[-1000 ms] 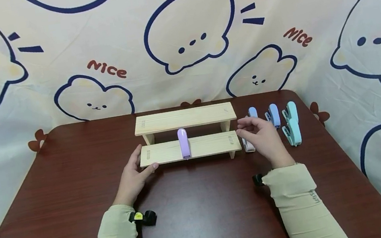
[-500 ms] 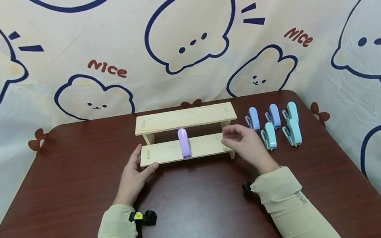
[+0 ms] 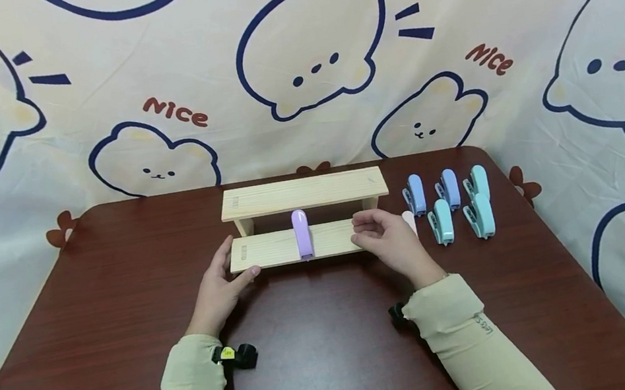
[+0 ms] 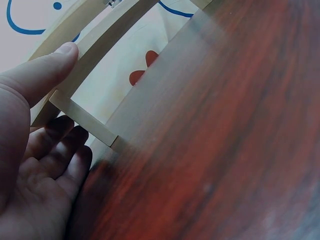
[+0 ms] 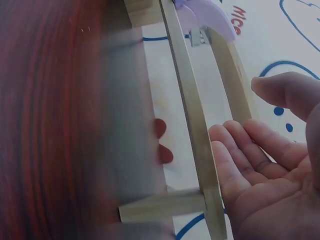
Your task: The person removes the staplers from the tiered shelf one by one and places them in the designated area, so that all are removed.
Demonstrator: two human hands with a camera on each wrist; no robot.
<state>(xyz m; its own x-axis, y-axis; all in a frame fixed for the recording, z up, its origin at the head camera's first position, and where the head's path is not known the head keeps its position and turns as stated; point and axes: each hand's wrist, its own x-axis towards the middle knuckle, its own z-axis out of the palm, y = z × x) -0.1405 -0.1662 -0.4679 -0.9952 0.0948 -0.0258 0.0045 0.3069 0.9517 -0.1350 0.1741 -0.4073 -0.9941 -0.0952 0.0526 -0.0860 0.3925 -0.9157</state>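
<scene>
A two-tier wooden shelf (image 3: 331, 239) stands at the back of the table, with a purple stapler (image 3: 302, 235) on its lower board. My left hand (image 3: 217, 295) grips the left end of that board. In the left wrist view the thumb (image 4: 52, 65) lies on the front edge and the fingers are curled beside the end leg (image 4: 87, 120). My right hand (image 3: 394, 243) is over the lower board's right end, fingers loosely bent. The right wrist view shows nothing between its thumb and fingers.
To the right stand blue staplers (image 3: 416, 195) and teal staplers (image 3: 479, 217) in rows. A pale pink stapler (image 3: 409, 221) is mostly hidden behind my right hand. Printed cloth (image 3: 322, 133) hangs behind the table's back edge.
My right hand has moved left, from beside the shelf's right end to over the lower board, uncovering blue and teal staplers. The left hand and purple stapler have stayed put.
</scene>
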